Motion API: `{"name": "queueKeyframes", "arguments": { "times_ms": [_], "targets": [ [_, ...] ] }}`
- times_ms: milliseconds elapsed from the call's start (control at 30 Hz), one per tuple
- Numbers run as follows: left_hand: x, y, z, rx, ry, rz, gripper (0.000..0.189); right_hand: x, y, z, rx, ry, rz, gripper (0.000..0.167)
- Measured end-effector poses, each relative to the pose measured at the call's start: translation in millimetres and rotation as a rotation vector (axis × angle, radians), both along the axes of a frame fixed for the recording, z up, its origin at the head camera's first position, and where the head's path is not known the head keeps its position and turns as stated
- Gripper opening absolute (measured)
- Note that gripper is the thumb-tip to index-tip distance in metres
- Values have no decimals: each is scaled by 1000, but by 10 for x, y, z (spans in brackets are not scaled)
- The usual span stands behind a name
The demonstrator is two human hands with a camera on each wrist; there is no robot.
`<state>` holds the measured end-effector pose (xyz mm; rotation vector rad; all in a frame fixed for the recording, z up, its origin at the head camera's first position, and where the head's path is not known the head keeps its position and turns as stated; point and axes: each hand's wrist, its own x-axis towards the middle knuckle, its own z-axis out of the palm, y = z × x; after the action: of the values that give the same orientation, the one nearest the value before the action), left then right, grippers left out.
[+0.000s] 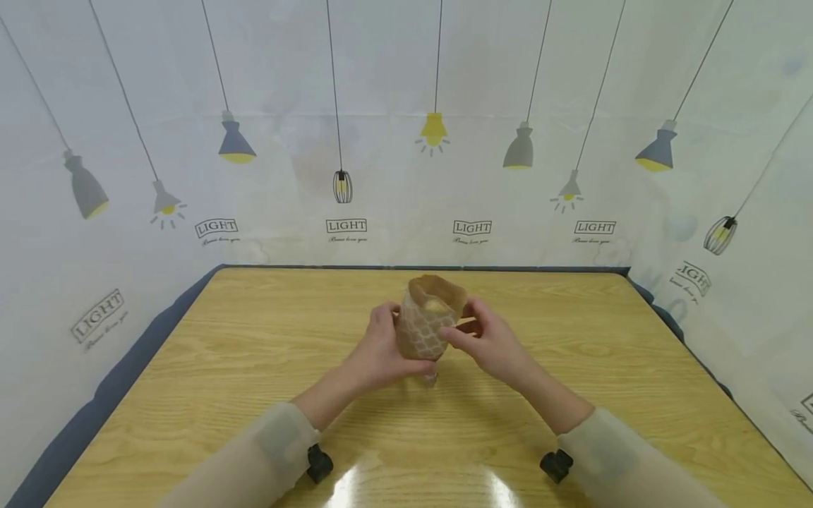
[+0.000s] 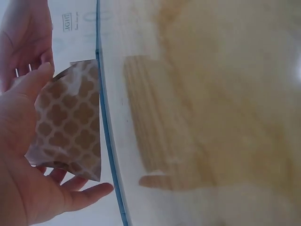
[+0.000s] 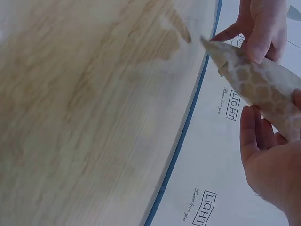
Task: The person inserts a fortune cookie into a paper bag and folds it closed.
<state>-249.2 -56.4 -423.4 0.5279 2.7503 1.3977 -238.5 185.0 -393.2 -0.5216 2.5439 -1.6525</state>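
The bag [image 1: 420,330] is up over the wood table [image 1: 254,402], between the two hands. The left hand [image 1: 383,351] holds it low on its left side, with the thumb near the bottom. The right hand [image 1: 494,343] pinches the other side, with its thumb in front and its other fingers mostly hidden behind. Only the head view lets us look into the top of the bag. It is open and brown inside, and there is something pale yellow [image 1: 435,305] in it, but I cannot tell what that is. A small shiny bit [image 1: 431,379] peeks out under the left thumb, too little to name. The left wrist view shows the bag's flat side much better, with brown flower shapes and pale lines between them. It also shows the left fingers [image 2: 94,194] spread out, some of them partly behind the bag, and one sticking out past it. The right wrist view sees the bag from another side, so it looks thin with a pointy corner, and the left thumb [image 3: 257,49] lies on it. Hanging lamps are printed on the white wall cover [image 1: 387,77], and the head view shows those best.
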Motion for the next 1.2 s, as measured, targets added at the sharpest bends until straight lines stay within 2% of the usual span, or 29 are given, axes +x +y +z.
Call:
{"name": "queueKeyframes", "arguments": {
  "times_ms": [100, 233, 433, 533, 633, 767, 900, 1033, 1100, 1200],
  "targets": [
    [5, -21, 12, 19, 1, -14, 110, -6, 44, 16, 42, 35, -12, 54],
    [-21, -76, 31, 93, 19, -47, 91, -31, 120, 37, 54, 79, -8, 50],
    [-93, -139, 73, 294, 16, -178, 77, -75, 195, 44, 72, 107, 34, 49],
    [-115, -144, 97, 355, 20, -235, 73, -85, 204, 35, 67, 110, 56, 49],
    [-130, -138, 107, 374, 19, -258, 71, -87, 205, 26, 62, 103, 70, 47],
    [-123, -130, 109, 352, 44, -242, 69, -91, 198, 23, 72, 109, 70, 46],
    [-113, -134, 87, 296, 155, -231, 74, -100, 186, 23, 104, 151, 54, 48],
    [-110, -141, 48, 222, 362, -275, 74, -103, 173, 19, 127, 210, 31, 65],
    [-110, -143, 43, 176, 476, -298, 68, -98, 165, 16, 151, 267, 20, 74],
    [-113, -146, 51, 116, 576, -310, 57, -88, 157, 12, 203, 385, 35, 75]
  ]
}}
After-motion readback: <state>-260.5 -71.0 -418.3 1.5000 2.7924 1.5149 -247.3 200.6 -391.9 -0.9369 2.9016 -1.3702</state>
